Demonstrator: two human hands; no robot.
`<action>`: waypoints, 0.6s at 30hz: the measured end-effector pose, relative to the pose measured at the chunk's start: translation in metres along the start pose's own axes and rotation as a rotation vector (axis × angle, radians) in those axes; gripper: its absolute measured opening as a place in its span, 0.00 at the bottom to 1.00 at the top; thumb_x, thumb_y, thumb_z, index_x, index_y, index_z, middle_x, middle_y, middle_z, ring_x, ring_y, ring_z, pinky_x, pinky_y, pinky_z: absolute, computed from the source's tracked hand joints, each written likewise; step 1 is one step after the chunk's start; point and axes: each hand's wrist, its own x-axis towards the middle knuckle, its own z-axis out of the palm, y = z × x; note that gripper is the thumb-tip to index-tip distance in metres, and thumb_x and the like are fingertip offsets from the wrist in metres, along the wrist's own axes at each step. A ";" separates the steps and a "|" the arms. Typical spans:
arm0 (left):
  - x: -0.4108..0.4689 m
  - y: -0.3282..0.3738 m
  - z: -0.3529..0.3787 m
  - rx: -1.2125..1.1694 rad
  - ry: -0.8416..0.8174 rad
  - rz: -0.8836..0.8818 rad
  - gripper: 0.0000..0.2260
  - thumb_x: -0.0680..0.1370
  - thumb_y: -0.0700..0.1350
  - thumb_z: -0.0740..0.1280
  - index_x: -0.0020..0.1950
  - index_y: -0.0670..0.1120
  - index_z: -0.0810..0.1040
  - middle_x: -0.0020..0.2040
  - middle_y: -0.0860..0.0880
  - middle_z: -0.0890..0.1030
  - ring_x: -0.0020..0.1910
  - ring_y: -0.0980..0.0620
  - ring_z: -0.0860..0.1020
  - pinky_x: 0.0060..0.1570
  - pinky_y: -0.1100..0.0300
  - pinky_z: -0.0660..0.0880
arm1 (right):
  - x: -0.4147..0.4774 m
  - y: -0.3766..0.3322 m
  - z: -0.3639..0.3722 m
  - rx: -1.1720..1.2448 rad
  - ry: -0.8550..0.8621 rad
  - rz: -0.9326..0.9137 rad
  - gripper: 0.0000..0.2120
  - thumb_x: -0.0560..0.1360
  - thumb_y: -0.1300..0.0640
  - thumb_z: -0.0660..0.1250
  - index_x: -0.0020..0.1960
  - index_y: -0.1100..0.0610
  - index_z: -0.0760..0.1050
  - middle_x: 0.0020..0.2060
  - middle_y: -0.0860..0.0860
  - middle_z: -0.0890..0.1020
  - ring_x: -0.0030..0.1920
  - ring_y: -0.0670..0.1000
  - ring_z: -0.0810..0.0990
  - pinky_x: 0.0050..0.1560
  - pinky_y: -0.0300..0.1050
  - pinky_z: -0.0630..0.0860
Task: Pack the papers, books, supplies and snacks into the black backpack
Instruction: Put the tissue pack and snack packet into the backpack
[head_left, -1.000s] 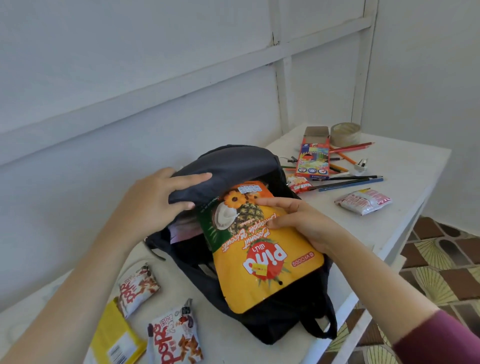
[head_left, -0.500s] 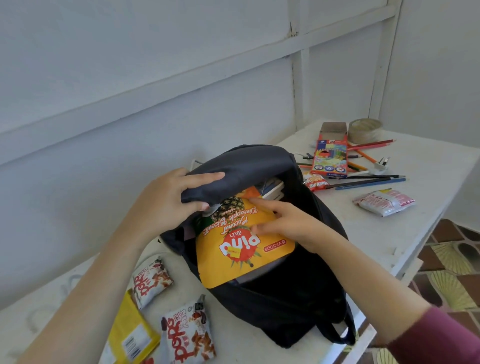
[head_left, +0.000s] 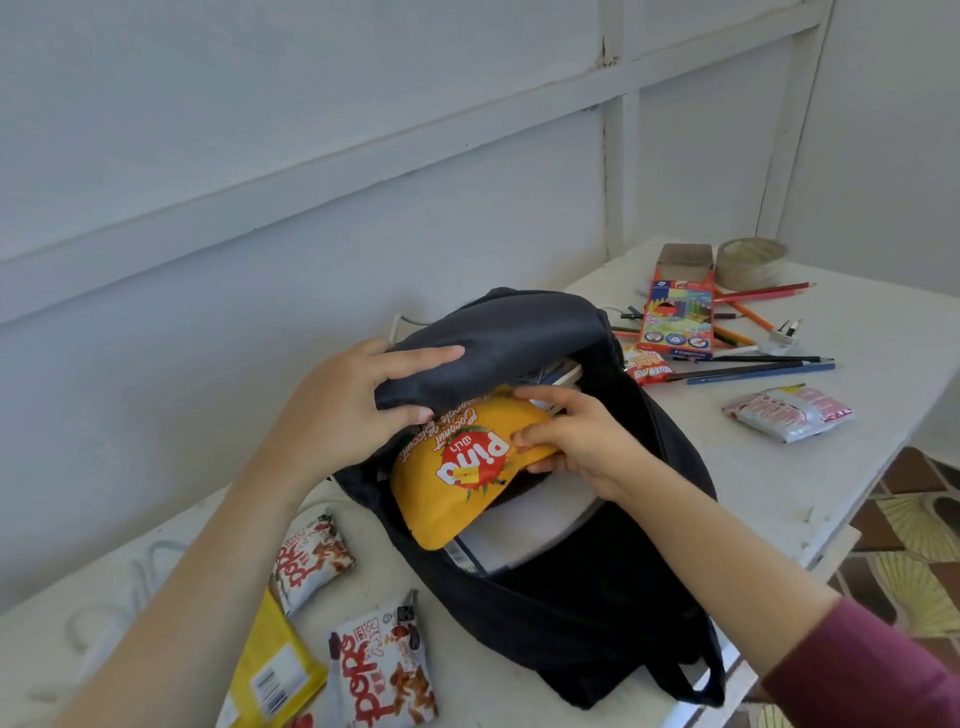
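Partly in black backpack (head_left: 571, 603), biscuit pouch (head_left: 452, 483), right hand (head_left: 579, 447) gripping its edge

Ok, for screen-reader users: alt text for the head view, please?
The right hand grips a yellow biscuit bag half inside the black backpack; the left hand holds its flap up. Snack packets and pencils lie on the white table.

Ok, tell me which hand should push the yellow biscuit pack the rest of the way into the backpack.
Right. The right hand grips the yellow biscuit pack, which sticks partway out of the black backpack, while the left hand grips its top flap, holding the opening wide.
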 end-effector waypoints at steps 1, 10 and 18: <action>0.001 -0.001 0.000 -0.006 -0.001 -0.004 0.30 0.71 0.43 0.73 0.62 0.70 0.66 0.41 0.59 0.72 0.42 0.62 0.71 0.38 0.72 0.63 | -0.004 0.006 0.002 0.066 0.087 -0.066 0.19 0.70 0.71 0.68 0.55 0.51 0.76 0.48 0.59 0.79 0.34 0.51 0.83 0.31 0.41 0.79; 0.003 -0.001 0.000 -0.041 -0.001 -0.007 0.28 0.72 0.44 0.72 0.61 0.70 0.67 0.43 0.60 0.73 0.44 0.62 0.72 0.40 0.73 0.65 | -0.018 0.028 0.025 0.055 -0.060 -0.072 0.18 0.76 0.69 0.63 0.65 0.59 0.73 0.49 0.51 0.82 0.41 0.45 0.84 0.41 0.38 0.81; 0.003 -0.002 0.000 -0.045 -0.021 -0.020 0.27 0.72 0.45 0.72 0.60 0.72 0.66 0.44 0.58 0.74 0.45 0.61 0.72 0.42 0.70 0.66 | 0.003 0.017 0.044 -0.017 -0.063 -0.083 0.21 0.77 0.68 0.62 0.68 0.57 0.70 0.57 0.57 0.80 0.49 0.53 0.83 0.45 0.41 0.81</action>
